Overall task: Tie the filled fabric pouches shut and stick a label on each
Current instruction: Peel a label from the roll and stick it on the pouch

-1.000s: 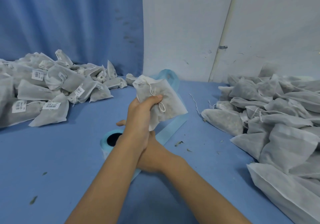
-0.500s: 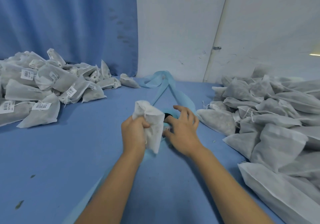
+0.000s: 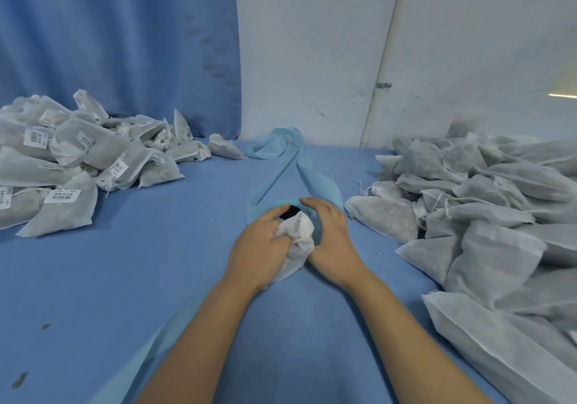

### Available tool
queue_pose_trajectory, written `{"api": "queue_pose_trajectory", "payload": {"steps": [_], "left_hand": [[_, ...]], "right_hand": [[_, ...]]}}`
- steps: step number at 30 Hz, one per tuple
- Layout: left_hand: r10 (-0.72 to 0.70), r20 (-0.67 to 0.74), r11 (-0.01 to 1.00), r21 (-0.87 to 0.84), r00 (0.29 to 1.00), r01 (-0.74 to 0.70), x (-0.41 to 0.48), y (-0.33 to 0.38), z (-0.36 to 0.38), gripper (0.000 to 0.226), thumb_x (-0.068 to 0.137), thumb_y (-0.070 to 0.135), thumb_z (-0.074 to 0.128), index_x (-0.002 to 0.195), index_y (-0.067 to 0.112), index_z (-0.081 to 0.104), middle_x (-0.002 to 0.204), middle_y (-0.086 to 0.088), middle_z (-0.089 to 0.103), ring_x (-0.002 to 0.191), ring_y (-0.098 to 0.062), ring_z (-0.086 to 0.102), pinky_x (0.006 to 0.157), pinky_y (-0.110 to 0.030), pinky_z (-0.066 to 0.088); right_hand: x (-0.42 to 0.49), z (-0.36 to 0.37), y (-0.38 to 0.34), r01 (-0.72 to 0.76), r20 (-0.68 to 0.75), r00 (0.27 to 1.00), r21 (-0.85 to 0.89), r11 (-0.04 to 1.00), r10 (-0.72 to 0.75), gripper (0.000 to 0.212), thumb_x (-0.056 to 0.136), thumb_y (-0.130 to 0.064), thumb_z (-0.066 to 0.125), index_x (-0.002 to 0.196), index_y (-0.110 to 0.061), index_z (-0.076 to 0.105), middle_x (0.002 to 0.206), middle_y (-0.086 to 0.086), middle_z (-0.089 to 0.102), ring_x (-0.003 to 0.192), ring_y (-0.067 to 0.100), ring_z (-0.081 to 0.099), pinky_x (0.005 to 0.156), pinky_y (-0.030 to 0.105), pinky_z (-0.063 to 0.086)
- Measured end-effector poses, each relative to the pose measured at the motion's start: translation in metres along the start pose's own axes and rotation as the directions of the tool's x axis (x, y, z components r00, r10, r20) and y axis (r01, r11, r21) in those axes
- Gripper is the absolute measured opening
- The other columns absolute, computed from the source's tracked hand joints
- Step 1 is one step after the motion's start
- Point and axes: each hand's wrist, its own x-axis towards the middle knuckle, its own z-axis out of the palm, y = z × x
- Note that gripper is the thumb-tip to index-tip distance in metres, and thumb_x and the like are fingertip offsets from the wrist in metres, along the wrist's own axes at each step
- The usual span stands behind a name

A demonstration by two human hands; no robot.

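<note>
My left hand point(image 3: 260, 244) grips a white fabric pouch point(image 3: 298, 241) low over the blue table point(image 3: 150, 263), its gathered top bunched between my fingers. My right hand point(image 3: 331, 232) lies just right of the pouch, fingers spread and bent over the light blue label roll point(image 3: 299, 211), whose dark core shows between my hands. Whether the fingers hold a label is hidden. The roll's backing strip point(image 3: 281, 169) trails toward the back wall.
A heap of tied, labelled pouches point(image 3: 78, 166) lies at the left. A bigger heap of unlabelled pouches point(image 3: 487, 210) fills the right side, reaching the near right edge. A blue curtain and white wall close the back.
My left hand has brought the pouch down from chest height to the table. My right hand came out from under the left arm and reached onto the label roll.
</note>
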Motion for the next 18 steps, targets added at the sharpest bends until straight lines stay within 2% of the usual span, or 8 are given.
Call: {"api": "queue_pose_trajectory", "payload": {"steps": [3,5,8,11,13,16,17,18], "left_hand": [[-0.020,0.081,0.958,0.286,0.997,-0.004,0.011,0.000,0.003,0.038,0.084,0.029,0.044,0.116,0.031,0.065,0.139,0.027,0.044,0.115,-0.008,0.051,0.083,-0.025,0.037],[-0.041,0.090,0.928,0.373,0.995,0.005,0.016,-0.001,0.006,0.038,0.086,0.018,0.044,0.119,0.029,0.059,0.135,0.021,0.048,0.113,-0.013,0.052,0.079,-0.026,0.034],[-0.073,0.098,0.924,0.382,0.992,0.031,0.019,-0.002,0.007,0.024,0.084,0.016,0.044,0.104,0.022,0.055,0.115,0.010,0.058,0.097,-0.020,0.055,0.071,-0.031,0.035],[-0.061,0.025,0.979,0.198,0.998,0.055,0.021,0.000,0.003,0.031,0.072,0.023,0.039,0.097,0.019,0.058,0.111,0.010,0.057,0.094,-0.020,0.055,0.078,-0.034,0.043],[0.030,-0.060,0.995,0.100,0.998,-0.024,0.023,0.006,-0.003,0.035,0.066,0.025,0.035,0.089,0.018,0.061,0.113,0.019,0.051,0.095,-0.016,0.055,0.081,-0.034,0.043],[0.104,-0.117,0.993,-0.042,0.988,-0.109,0.023,0.020,-0.008,0.019,0.065,0.020,0.035,0.065,0.022,0.054,0.113,0.017,0.047,0.096,-0.018,0.054,0.080,-0.036,0.040],[0.115,-0.119,0.989,-0.083,0.986,-0.125,0.022,0.023,-0.008,0.017,0.064,0.018,0.036,0.063,0.024,0.052,0.110,0.017,0.049,0.094,-0.019,0.054,0.079,-0.036,0.040],[0.121,-0.110,0.985,-0.112,0.987,-0.133,0.020,0.025,-0.007,0.018,0.063,0.017,0.037,0.065,0.022,0.054,0.106,0.018,0.050,0.093,-0.019,0.055,0.079,-0.036,0.041]], "right_hand": [[-0.003,0.001,-0.002,-0.029,-0.132,0.991,-0.048,0.998,0.022,0.044,0.077,0.002,0.057,0.114,-0.020,0.049,0.110,-0.014,0.043,0.099,0.007,0.042,0.083,0.017,0.037],[-0.004,0.002,-0.005,-0.107,-0.265,0.960,-0.036,0.994,0.093,0.037,0.073,0.006,0.050,0.099,-0.021,0.044,0.100,-0.011,0.042,0.076,0.008,0.044,0.066,0.026,0.037],[-0.005,0.001,-0.007,-0.199,-0.354,0.915,0.021,0.980,0.193,0.033,0.074,0.008,0.042,0.089,-0.020,0.041,0.093,-0.006,0.045,0.070,0.010,0.046,0.061,0.032,0.035],[-0.004,-0.002,-0.003,-0.280,-0.233,0.936,-0.046,0.959,0.262,0.024,0.079,0.002,0.042,0.075,-0.020,0.051,0.075,-0.004,0.058,0.070,0.017,0.052,0.062,0.030,0.040],[-0.003,-0.003,-0.003,-0.257,-0.154,0.957,-0.058,0.965,0.246,0.032,0.080,0.000,0.043,0.066,-0.027,0.051,0.065,-0.010,0.055,0.065,0.013,0.049,0.058,0.025,0.038],[-0.004,0.000,-0.011,-0.175,0.063,0.982,-0.058,0.983,0.179,0.047,0.079,0.006,0.042,0.059,-0.033,0.058,0.057,-0.015,0.052,0.062,0.012,0.043,0.058,0.021,0.037],[-0.005,0.002,-0.012,-0.146,0.135,0.979,-0.075,0.986,0.156,0.045,0.080,0.008,0.042,0.060,-0.028,0.060,0.061,-0.011,0.055,0.066,0.016,0.044,0.064,0.025,0.041],[-0.004,0.003,-0.012,-0.139,0.182,0.971,-0.086,0.987,0.153,0.036,0.082,0.009,0.042,0.066,-0.017,0.061,0.068,0.005,0.059,0.071,0.020,0.046,0.072,0.035,0.044]]}}
